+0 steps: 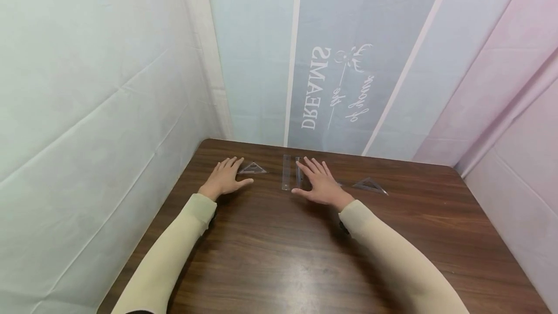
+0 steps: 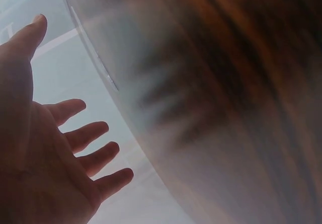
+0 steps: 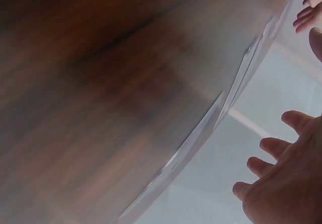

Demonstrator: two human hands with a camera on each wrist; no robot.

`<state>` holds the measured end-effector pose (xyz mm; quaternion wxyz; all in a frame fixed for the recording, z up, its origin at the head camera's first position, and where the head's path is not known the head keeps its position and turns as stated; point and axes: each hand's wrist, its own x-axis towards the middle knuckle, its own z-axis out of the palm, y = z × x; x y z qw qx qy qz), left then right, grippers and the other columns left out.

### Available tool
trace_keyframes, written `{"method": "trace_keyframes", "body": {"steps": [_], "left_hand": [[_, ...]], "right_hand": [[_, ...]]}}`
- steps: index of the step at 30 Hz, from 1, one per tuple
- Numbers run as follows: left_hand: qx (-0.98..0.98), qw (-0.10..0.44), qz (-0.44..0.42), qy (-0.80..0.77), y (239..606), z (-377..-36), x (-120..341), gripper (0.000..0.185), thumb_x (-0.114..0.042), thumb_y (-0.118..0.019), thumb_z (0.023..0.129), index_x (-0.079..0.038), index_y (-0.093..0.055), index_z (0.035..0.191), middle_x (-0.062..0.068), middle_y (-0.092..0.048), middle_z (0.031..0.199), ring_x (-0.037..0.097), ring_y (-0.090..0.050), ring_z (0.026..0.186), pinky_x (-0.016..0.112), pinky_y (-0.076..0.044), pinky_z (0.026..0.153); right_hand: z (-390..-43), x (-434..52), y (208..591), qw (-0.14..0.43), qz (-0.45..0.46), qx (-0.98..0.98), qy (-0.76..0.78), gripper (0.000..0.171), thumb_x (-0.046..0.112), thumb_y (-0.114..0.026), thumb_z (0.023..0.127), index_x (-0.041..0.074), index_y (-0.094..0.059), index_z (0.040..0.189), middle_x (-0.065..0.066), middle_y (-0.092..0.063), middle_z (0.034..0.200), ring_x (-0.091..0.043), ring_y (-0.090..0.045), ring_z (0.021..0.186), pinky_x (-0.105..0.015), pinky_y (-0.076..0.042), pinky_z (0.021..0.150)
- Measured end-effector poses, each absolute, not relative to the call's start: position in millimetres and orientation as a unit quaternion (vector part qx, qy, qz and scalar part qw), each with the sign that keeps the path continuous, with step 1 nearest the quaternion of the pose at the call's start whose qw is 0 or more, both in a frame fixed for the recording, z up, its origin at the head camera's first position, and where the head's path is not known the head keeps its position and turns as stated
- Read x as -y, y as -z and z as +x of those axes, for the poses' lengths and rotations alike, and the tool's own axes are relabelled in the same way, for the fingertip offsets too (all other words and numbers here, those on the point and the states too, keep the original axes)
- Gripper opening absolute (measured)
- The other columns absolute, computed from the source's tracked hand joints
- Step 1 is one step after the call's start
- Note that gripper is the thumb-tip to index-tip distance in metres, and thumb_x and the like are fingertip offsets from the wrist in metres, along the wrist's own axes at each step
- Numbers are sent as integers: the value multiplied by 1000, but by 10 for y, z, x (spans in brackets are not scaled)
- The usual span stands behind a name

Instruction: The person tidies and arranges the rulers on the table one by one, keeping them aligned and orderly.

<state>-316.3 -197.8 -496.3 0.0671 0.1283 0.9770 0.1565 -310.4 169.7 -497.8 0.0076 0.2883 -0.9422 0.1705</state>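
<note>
Left hand: the left hand (image 1: 225, 177) is lying palm-down on the dark brown wooden table (image 1: 305, 256), fingers straight and slightly spread, gripping nothing; its fingertips are reaching just beside the small clear plastic triangular set square (image 1: 252, 168) at the far left.
Right hand: the right hand (image 1: 321, 183) is resting flat with its fingers extended and fanned, holding nothing; its index finger is lying on or right against one of the two clear plastic straight rulers (image 1: 286, 172).
Rulers: they are lying side by side, pointing near to far, between the two hands at the far edge of the table.
Second set square: a larger clear plastic triangle (image 1: 370, 185) is lying just right of the right hand.
Wrist views: both are showing open, spread fingers (image 2: 83, 136) over a blurred tabletop.
Sleeves: both arms are wearing pale cream sleeves (image 1: 174, 246).
Backdrop: a pale cloth (image 1: 340, 86) with mirrored lettering is hanging behind the table.
</note>
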Motion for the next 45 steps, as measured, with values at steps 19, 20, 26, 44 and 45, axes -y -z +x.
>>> {"method": "trace_keyframes", "body": {"steps": [19,20,26,44,45], "left_hand": [[-977,50,124,-165,5000,-3281,1900,92,-60,-64,104,-3,-31,168,24,-36,168,45,-37,152,64,-40,116],[-977,51,124,-164,5004,-3291,1894,91,-60,-64,104,-3,-32,168,24,-37,167,45,-38,151,64,-42,115],[-979,51,120,-158,5023,-3333,1854,86,-56,-65,105,-1,-37,165,24,-43,162,41,-46,143,60,-49,108],[-988,24,72,-134,4973,-3471,1717,53,-41,-80,98,-4,-72,135,17,-68,124,33,-67,107,50,-57,85],[-988,22,68,-135,4978,-3477,1709,52,-41,-80,97,-5,-73,134,17,-69,124,33,-67,108,51,-57,86]], "right_hand": [[-3305,-1062,4975,-14,327,929,-172,102,63,-75,96,13,-27,171,-20,-25,176,-40,-23,162,-58,-18,130],[-3309,-1031,4970,-17,325,929,-176,102,62,-75,96,13,-27,171,-19,-25,176,-39,-24,162,-58,-20,130],[-3339,-851,4972,-38,306,931,-197,100,60,-76,95,15,-29,171,-14,-27,176,-36,-28,161,-58,-32,125],[-3520,-372,5014,-50,250,933,-252,70,34,-77,102,-3,-50,155,-20,-56,153,-33,-56,140,-46,-47,114],[-3527,-362,5023,-50,247,935,-251,68,32,-77,102,-4,-51,154,-21,-58,151,-32,-58,137,-45,-48,113]]}}
